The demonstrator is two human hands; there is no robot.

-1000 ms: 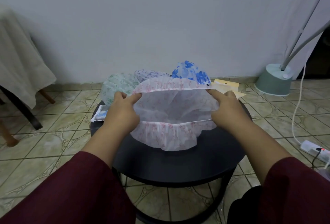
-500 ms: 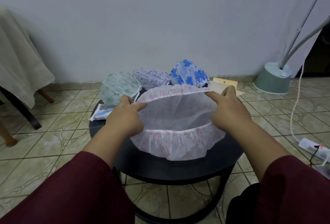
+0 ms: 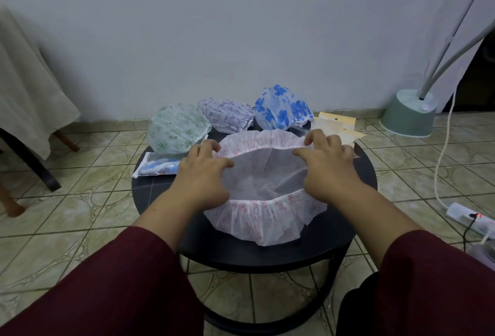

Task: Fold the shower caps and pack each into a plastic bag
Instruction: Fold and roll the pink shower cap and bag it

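Observation:
A white shower cap with a pink print point(image 3: 267, 217) lies opening-up on the round black table point(image 3: 267, 252). Its ruffled near edge hangs toward me. My left hand point(image 3: 203, 174) holds the far rim at its left side, fingers curled over the elastic and thumb inside. My right hand point(image 3: 329, 166) pinches the same rim at its right side. Behind the cap sit a green-print cap point(image 3: 176, 128), a purple-print cap point(image 3: 227, 114) and a blue-flowered cap point(image 3: 281, 107). Empty plastic bags with yellow headers point(image 3: 334, 123) lie at the table's back right.
A packed bag holding a blue cap point(image 3: 158, 166) lies at the table's left edge. A lamp base point(image 3: 407, 113) stands on the tiled floor at right, with a power strip point(image 3: 468, 217) and cords. A cloth-covered table point(image 3: 26, 81) is at far left.
Both hands have come down and the pink cap, held up and stretched before, now rests on the table. The hands stay on its far rim.

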